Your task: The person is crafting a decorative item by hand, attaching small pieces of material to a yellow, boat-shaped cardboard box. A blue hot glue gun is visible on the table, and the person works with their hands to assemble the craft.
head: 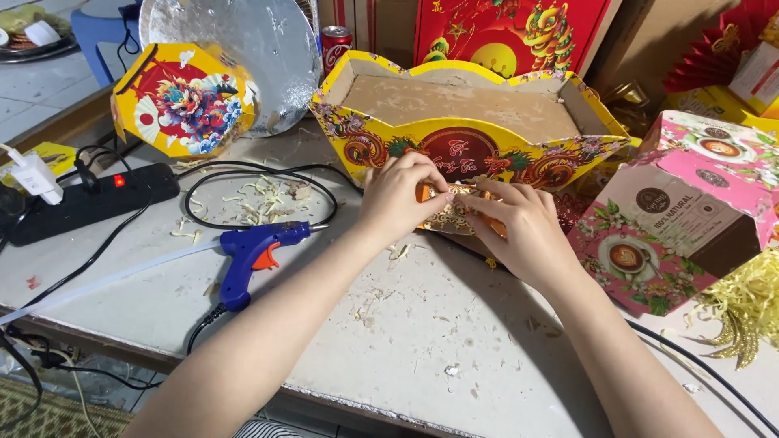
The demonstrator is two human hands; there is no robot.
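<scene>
My left hand [403, 195] and my right hand [519, 227] meet at the front of a yellow, boat-shaped cardboard box [454, 122] with red and gold dragon prints. Both hands pinch a small gold and orange ornament [454, 212] against the box's lower front wall. The fingers cover most of the ornament. The box is open on top and shows bare brown cardboard inside. It stands on a worn white table [422, 324].
A blue glue gun [251, 253] lies left of my hands, its white glue stick pointing left. A black power strip [89, 199] with cables, a yellow octagonal box [182, 101], a silver tray [243, 40], a red can [335, 45] and a pink box [690, 211] surround the spot.
</scene>
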